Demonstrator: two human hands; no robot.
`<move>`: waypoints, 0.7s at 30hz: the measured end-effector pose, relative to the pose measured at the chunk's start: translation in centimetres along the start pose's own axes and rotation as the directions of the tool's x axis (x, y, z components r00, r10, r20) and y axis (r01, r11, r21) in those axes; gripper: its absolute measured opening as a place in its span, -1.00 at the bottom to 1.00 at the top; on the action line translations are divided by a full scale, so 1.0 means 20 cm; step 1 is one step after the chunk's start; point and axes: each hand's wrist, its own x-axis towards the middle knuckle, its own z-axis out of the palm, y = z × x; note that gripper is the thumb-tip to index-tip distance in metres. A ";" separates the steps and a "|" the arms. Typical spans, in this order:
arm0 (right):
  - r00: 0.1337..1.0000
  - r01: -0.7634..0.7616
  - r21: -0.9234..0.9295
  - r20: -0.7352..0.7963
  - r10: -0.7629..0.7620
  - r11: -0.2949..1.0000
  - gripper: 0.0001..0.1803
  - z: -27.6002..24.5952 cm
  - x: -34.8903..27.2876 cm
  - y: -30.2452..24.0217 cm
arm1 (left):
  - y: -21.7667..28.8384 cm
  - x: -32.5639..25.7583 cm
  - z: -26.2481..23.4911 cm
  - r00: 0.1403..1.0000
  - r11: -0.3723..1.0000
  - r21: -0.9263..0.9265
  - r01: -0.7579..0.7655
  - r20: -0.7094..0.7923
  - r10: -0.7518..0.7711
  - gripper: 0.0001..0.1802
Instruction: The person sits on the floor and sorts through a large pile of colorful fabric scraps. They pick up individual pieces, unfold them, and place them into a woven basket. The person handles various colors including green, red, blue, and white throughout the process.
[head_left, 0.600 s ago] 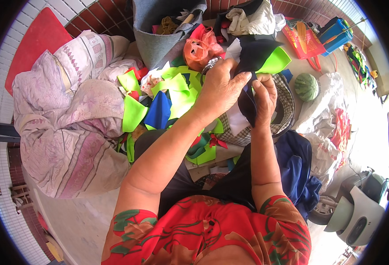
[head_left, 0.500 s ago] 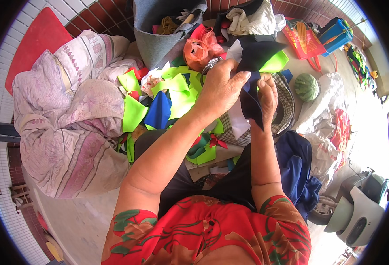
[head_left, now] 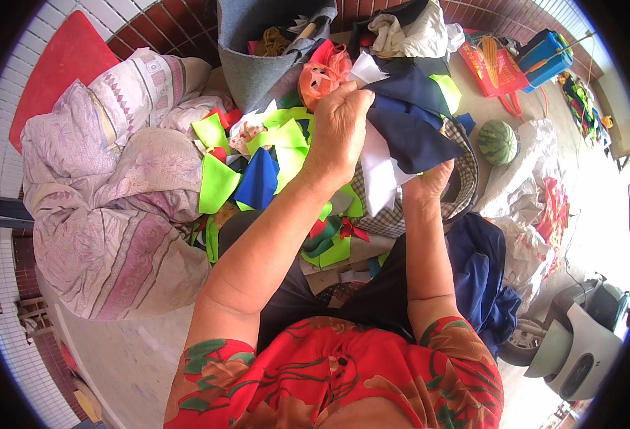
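A piece of dark navy cloth (head_left: 413, 132) is stretched between my hands. My left hand (head_left: 340, 132) pinches its upper left edge, fingers closed. Lower and to the right, my right hand (head_left: 431, 182) grips the bottom edge, with the fingertips partly hidden by the cloth. A strip of white cloth (head_left: 379, 175) hangs behind and beside the navy piece. Beneath both hands is a checked fabric-sided basket (head_left: 464, 179). Bright green and blue scraps (head_left: 256, 177) lie heaped to the left of my left forearm.
A large patterned cloth bundle (head_left: 125, 186) fills the left side. Behind the scraps stand a grey felt bag (head_left: 254, 79) and a tangle of orange netting (head_left: 322, 75). To the right are a watermelon (head_left: 497, 141), a white sack (head_left: 529, 161) and bunched navy fabric (head_left: 476, 257).
The navy cloth, folded narrow between my fingers before, now spreads out wide. My left hand has moved slightly left, and my right hand has dropped to its lower edge.
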 end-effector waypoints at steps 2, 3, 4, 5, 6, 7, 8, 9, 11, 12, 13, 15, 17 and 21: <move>1.000 0.020 0.001 -0.002 -0.020 1.000 -0.54 0.00 0.01 0.01 | 0.03 0.00 -0.01 0.998 0.997 0.026 0.067 -0.006 -0.067 -0.74; 1.000 0.022 0.009 -0.006 -0.022 1.000 -0.54 -0.01 0.01 0.01 | 0.03 -0.01 -0.01 0.998 0.998 0.044 0.053 -0.020 -0.052 -0.75; 1.000 0.024 0.017 -0.009 -0.024 1.000 -0.53 -0.03 0.01 0.01 | 0.04 -0.01 0.00 0.999 0.997 0.062 0.039 -0.033 -0.037 -0.75; 1.000 0.027 0.024 -0.013 -0.027 0.999 -0.53 -0.03 0.02 0.00 | 0.04 -0.01 0.00 0.999 0.997 0.079 0.025 -0.045 -0.021 -0.76; 0.998 0.027 0.043 0.061 -0.030 0.999 -0.51 -0.03 0.01 0.00 | 0.03 0.00 -0.01 0.999 0.999 0.037 0.035 -0.031 -0.034 -0.75; 0.990 0.026 0.062 0.134 -0.034 0.998 -0.49 -0.03 0.01 -0.01 | 0.02 0.00 -0.02 0.999 0.999 -0.005 0.046 -0.015 -0.046 -0.75; 0.977 0.023 0.080 0.207 -0.040 0.997 -0.47 -0.02 0.00 -0.01 | 0.00 0.01 -0.02 0.998 0.997 -0.048 0.057 0.001 -0.057 -0.75; 0.993 0.041 0.015 0.110 -0.042 0.999 -0.46 -0.01 0.00 -0.01 | -0.01 0.01 -0.02 0.994 0.988 -0.105 0.111 0.000 -0.112 -0.74; 0.994 0.055 -0.119 -0.086 -0.065 0.991 -0.44 0.01 0.01 -0.01 | -0.03 0.01 -0.02 0.975 0.951 -0.219 0.217 0.009 -0.220 -0.72; 0.995 0.053 -0.153 -0.081 -0.066 0.987 -0.42 0.03 0.00 -0.01 | -0.02 0.01 -0.01 0.977 0.961 -0.178 0.209 0.010 -0.211 -0.72; 0.995 0.051 -0.186 -0.076 -0.066 0.981 -0.40 0.05 -0.02 -0.01 | 0.00 0.00 0.00 0.979 0.970 -0.137 0.201 0.012 -0.202 -0.71; 0.997 0.060 -0.237 -0.039 -0.071 0.970 -0.36 0.06 -0.02 -0.01 | 0.01 0.00 0.01 0.989 0.988 -0.045 0.148 0.023 -0.148 -0.70; 0.997 0.082 -0.272 0.026 -0.077 0.959 -0.31 0.05 -0.01 -0.02 | 0.01 0.00 0.01 0.997 0.997 0.054 0.055 0.048 -0.058 -0.68; 0.992 0.125 -0.446 0.048 -0.116 0.886 -0.29 0.08 -0.01 -0.01 | 0.06 0.00 0.00 0.989 0.934 0.341 0.108 0.056 -0.134 -0.79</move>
